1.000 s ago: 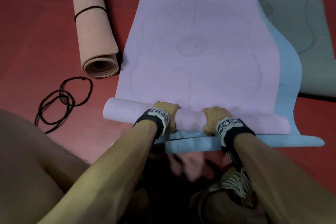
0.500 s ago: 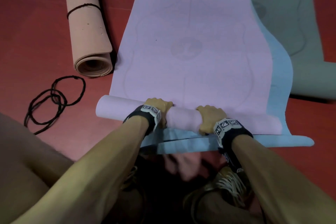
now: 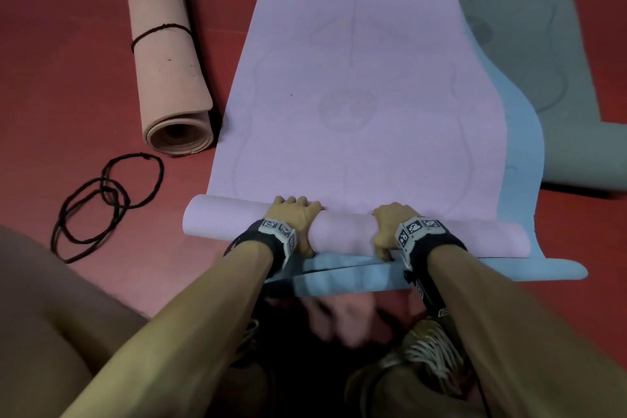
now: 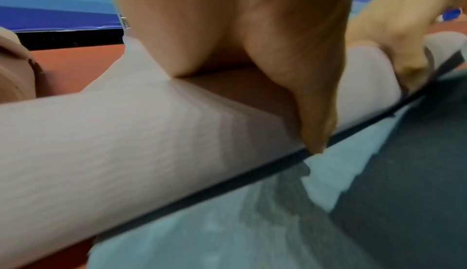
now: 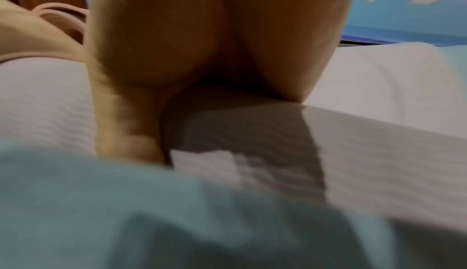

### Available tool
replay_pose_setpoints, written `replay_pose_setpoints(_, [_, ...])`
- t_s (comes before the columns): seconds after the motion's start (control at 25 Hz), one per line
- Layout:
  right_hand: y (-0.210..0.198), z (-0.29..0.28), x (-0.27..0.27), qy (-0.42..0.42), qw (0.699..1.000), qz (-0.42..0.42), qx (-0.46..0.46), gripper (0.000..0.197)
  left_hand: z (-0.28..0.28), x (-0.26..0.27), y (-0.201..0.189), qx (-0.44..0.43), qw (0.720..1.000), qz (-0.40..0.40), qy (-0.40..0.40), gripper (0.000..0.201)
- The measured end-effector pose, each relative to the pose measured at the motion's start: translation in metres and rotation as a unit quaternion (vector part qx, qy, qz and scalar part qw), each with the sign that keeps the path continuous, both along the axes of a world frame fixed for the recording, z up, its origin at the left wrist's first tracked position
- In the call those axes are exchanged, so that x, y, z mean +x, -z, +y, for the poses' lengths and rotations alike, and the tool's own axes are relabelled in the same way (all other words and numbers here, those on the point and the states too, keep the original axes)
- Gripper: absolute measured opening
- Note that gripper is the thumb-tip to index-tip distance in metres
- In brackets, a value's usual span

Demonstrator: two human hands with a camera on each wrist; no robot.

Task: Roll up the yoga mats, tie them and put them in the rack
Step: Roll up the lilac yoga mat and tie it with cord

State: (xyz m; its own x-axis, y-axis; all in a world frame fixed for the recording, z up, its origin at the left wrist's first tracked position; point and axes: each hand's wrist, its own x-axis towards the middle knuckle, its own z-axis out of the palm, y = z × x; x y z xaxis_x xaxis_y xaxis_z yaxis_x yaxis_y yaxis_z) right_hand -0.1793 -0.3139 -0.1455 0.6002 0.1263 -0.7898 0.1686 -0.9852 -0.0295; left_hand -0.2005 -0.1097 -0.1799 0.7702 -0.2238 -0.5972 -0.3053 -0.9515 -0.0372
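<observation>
both hands, left hand [image 3: 294, 219] and right hand [image 3: 390, 231], grip the purple mat [image 3: 356, 78], just started rolling. pink mat [image 3: 166, 54] is rolled and tied. two more wait.

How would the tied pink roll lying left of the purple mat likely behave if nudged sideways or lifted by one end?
The tied pink roll is a cylinder lying on its side on the red floor, so a sideways nudge would probably set it rolling. The black cord circles it at only one spot, so the near end, its layers already slightly loose, might open or sag when lifted.
</observation>
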Motion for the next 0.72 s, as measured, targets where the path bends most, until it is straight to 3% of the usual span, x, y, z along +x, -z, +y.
replay_pose_setpoints(0.12, [-0.003,0.002,0.013,0.034,0.999,0.034,-0.002,0.05,0.009,-0.015,-0.008,0.018,0.998,-0.065,0.012,0.087])
replay_pose_setpoints(0.32, [0.009,-0.006,0.004,0.018,1.0,0.011,0.019,0.099,0.001,0.011,-0.014,0.034,0.999,0.025,0.006,0.085])
replay_pose_setpoints(0.52, [0.009,-0.01,-0.031,-0.061,0.986,-0.151,0.026,0.082,-0.03,0.025,-0.017,0.191,0.978,0.069,0.043,0.046])
replay_pose_setpoints(0.64, [0.011,-0.007,-0.034,-0.049,0.992,-0.115,0.017,0.076,-0.03,0.018,-0.014,0.193,0.972,0.076,0.107,0.056])
replay_pose_setpoints(0.72, [0.01,-0.005,-0.022,-0.03,0.997,-0.064,0.015,0.081,-0.027,0.011,-0.017,0.169,0.98,0.084,0.06,0.057])
